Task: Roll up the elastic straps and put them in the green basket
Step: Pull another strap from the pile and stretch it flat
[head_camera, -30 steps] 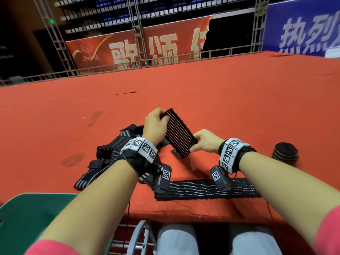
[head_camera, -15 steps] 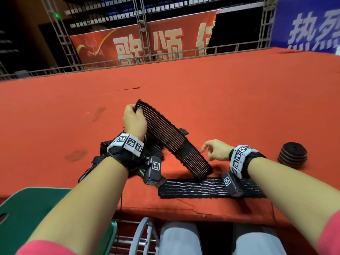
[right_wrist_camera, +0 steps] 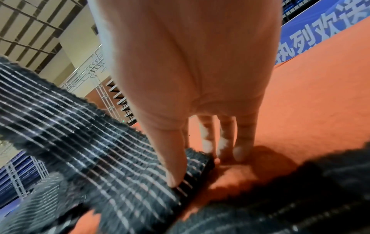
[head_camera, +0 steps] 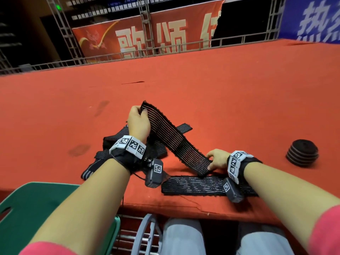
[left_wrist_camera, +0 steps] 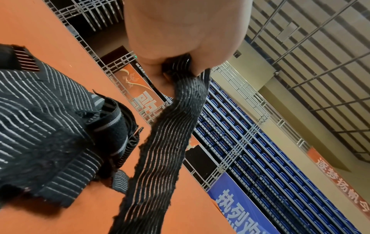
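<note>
Black elastic strap with thin pale stripes [head_camera: 173, 137] slopes down from the left hand [head_camera: 138, 124] to the right hand [head_camera: 218, 159], its lower part folding back to lie flat along the near edge of the red felt-covered table [head_camera: 220, 92]. The left hand clenches round the raised upper end, fingers curled over the bunched fabric, as the left wrist view shows [left_wrist_camera: 180, 66]. The right hand pinches the strap at the bend, thumb [right_wrist_camera: 172, 158] pressed on top of the fabric and the other fingers reaching down to the table just beyond its edge. Under and behind the left wrist sits a loose heap of more black striped straps [head_camera: 112, 144], touching the table. One rolled-up black strap [head_camera: 302, 152] stands well apart on the right side of the table. The green plastic basket [head_camera: 27, 205] sits below the table edge at the lower left; what it holds cannot be told from the part that shows.
</note>
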A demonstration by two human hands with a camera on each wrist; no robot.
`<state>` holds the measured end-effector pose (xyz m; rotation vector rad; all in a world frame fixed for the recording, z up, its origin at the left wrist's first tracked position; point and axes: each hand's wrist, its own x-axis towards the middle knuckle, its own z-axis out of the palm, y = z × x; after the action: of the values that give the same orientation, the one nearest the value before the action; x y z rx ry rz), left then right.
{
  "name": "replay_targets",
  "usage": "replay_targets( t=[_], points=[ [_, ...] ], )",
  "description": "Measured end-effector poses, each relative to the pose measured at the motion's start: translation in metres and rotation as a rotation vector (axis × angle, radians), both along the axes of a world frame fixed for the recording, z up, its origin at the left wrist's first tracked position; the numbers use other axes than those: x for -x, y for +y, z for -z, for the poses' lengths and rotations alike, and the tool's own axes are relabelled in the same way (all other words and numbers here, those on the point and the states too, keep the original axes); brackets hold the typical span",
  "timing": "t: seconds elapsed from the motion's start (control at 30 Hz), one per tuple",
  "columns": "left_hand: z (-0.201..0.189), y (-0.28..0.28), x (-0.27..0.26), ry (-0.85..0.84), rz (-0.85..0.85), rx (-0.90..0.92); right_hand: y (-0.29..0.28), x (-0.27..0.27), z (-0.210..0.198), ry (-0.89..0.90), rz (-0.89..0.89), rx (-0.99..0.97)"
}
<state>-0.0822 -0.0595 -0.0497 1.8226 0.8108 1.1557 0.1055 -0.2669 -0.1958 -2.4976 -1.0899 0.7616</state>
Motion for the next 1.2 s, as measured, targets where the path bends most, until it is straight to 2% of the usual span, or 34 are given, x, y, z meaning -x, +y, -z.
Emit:
replay_targets(
  t=[0.13,0.33,0.47,0.67,0.87,1.03,1.2],
  points=[
    [0.008,0.005,0.002,0.009,-0.003,0.013,0.005,0.0,0.0,0.004,0.033,-0.076],
    [0.019,0.003,0.001,0.025,0.013,0.037,0.015,0.008,-0.028,0.024,0.104,-0.349],
    [0.021,0.002,0.004,0.035,0.01,0.053,0.009,0.014,-0.052,0.266,0.202,-0.562],
    [0.023,0.0,0.007,0.055,-0.006,0.068,-0.013,0.012,-0.07,0.293,0.222,-0.617],
    [0.026,-0.006,0.011,0.086,-0.023,0.115,-0.045,0.01,-0.084,0.396,0.28,-0.631],
    [0.036,-0.017,0.014,0.183,-0.044,0.105,-0.081,0.008,-0.091,0.267,0.333,-0.53],
    [0.05,-0.038,0.02,0.293,-0.034,0.061,-0.124,0.006,-0.095,0.197,0.493,-0.624]
  ],
)
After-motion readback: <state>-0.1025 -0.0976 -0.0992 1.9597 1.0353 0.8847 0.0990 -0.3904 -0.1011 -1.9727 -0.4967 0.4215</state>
